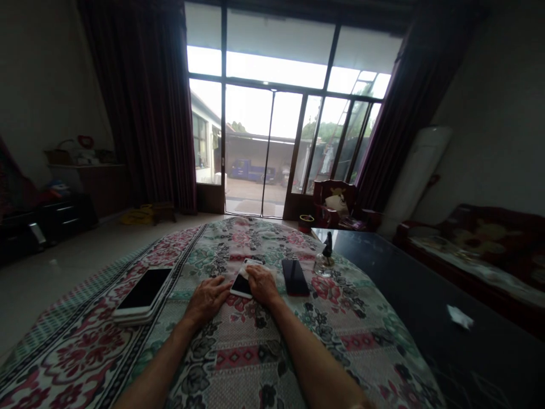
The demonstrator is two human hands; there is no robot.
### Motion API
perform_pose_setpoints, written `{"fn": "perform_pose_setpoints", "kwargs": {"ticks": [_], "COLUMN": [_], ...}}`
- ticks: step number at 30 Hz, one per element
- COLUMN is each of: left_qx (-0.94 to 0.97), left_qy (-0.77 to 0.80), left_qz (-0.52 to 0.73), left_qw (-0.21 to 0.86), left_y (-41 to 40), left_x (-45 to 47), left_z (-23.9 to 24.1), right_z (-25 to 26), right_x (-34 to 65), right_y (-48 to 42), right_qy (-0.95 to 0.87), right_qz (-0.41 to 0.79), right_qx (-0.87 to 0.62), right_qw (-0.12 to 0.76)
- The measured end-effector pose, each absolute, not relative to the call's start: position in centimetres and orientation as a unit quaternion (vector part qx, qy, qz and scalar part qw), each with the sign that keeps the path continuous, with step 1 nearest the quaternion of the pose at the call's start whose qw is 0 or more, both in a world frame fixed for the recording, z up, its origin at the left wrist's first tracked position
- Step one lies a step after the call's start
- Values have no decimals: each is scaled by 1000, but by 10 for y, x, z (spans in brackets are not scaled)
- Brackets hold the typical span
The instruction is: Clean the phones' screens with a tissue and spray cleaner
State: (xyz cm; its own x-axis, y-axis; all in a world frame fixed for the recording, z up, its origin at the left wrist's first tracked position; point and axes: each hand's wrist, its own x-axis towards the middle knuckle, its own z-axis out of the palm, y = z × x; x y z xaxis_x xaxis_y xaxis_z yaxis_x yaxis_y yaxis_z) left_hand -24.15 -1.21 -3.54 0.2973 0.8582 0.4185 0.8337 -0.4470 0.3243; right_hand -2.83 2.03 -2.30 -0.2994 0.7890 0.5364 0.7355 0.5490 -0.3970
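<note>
On the patterned tablecloth lies a white phone (241, 286), its dark screen facing up. My right hand (263, 284) presses on its upper right part, fingers bent over a white tissue (244, 273) that shows only in part. Beside the phone's left edge rests my left hand (208, 298), stretched out flat with its fingertips touching the edge. A black phone (295, 277) lies just right of my right hand. Further right stands a small clear glass bottle with a black top (326, 258). At the left sits a stack of white tablets or large phones (142, 292), screen up.
The patterned cloth (238, 324) covers the round-edged table. A dark glossy table (383, 272) adjoins on the right, with a crumpled white tissue (460, 317) on it. Beyond are a wooden armchair (330, 211), a wooden sofa (502, 238), and glass doors (264, 153).
</note>
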Motion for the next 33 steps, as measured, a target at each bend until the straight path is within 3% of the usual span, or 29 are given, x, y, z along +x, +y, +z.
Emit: {"fn": "perform_pose_setpoints", "kwargs": {"ticks": [18, 33], "left_qx": [805, 806], "left_qy": [519, 522], "left_qz": [286, 280], "left_qw": [22, 3], "left_y": [-16, -17], "left_x": [-240, -238], "left_z": [-37, -38], "right_z": [-16, -15], "right_x": [-39, -41], "right_y": [7, -5], "right_qy": [-823, -766], "right_qz": [63, 30], "right_qx": [-440, -520], "right_qw": [354, 376]}}
